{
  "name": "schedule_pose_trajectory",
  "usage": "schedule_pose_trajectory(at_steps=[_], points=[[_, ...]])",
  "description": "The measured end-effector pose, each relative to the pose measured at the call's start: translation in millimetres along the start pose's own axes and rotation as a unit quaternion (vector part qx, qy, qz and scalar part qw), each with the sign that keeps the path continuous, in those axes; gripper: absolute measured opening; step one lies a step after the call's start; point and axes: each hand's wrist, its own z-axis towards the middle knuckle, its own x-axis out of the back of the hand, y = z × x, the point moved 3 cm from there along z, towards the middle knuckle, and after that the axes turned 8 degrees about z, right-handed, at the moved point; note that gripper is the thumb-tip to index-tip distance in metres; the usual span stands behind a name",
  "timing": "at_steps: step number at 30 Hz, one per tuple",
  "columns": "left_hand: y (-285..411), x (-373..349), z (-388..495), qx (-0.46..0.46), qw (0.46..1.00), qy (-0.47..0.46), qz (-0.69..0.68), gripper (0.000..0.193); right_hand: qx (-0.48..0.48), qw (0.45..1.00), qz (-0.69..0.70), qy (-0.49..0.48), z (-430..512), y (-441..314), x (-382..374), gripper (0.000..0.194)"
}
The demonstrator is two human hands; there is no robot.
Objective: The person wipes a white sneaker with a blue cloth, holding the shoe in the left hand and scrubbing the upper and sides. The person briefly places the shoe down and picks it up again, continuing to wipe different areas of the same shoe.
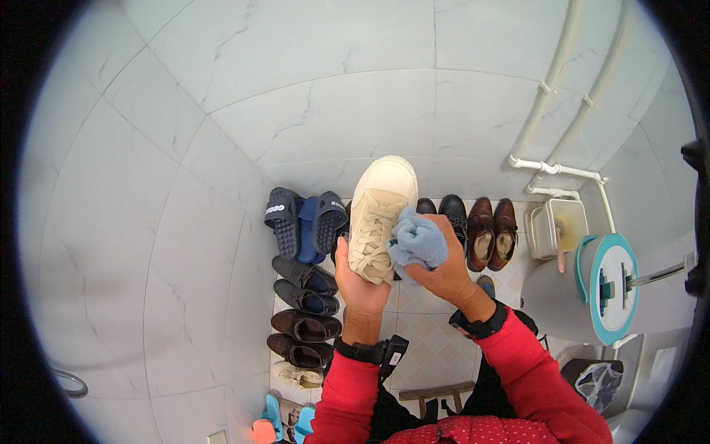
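A cream lace-up sneaker (383,216) is held up in front of me, toe pointing away, its laces tied in a bow. My left hand (360,288) grips it from below at the heel end, thumb along its left side. In my right hand (449,266) is a bunched light blue cloth (419,241), pressed against the right side of the sneaker near the laces. The heel and the sole are mostly hidden by my left hand and the upper.
Brown leather shoes (481,233) and black shoes stand along the back wall. Slides (283,222) and dark shoes (305,324) line the left wall. At right are a lidded mop bucket (613,288), a square plastic container (571,222), white pipes (554,168) and a lined bin (593,383).
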Motion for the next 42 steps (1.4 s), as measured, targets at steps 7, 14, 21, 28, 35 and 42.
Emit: schedule_pose_trajectory(at_steps=[7,14,21,28,35,42], points=[[7,-10,-2,-0.055,0.974,0.085,0.202,0.055,0.016,0.998,-0.027,-0.060,-7,-1,1,0.065],[-8,4,-15,-0.012,0.880,0.174,0.443,0.043,-0.032,0.987,0.047,0.153,5,17,19,0.057],[-8,1,-17,-0.049,0.775,0.162,0.609,0.036,-0.045,0.993,0.042,0.099,4,11,16,0.047],[-15,-10,-22,-0.172,0.582,0.016,0.795,0.032,-0.077,0.981,0.081,0.158,7,16,19,0.048],[-17,-8,-29,-0.245,0.252,-0.038,0.936,0.030,-0.073,0.995,0.057,0.037,6,10,11,0.052],[-19,6,-24,-0.171,0.480,-0.013,0.861,0.034,0.045,0.994,-0.042,-0.089,2,-5,0,0.065]])
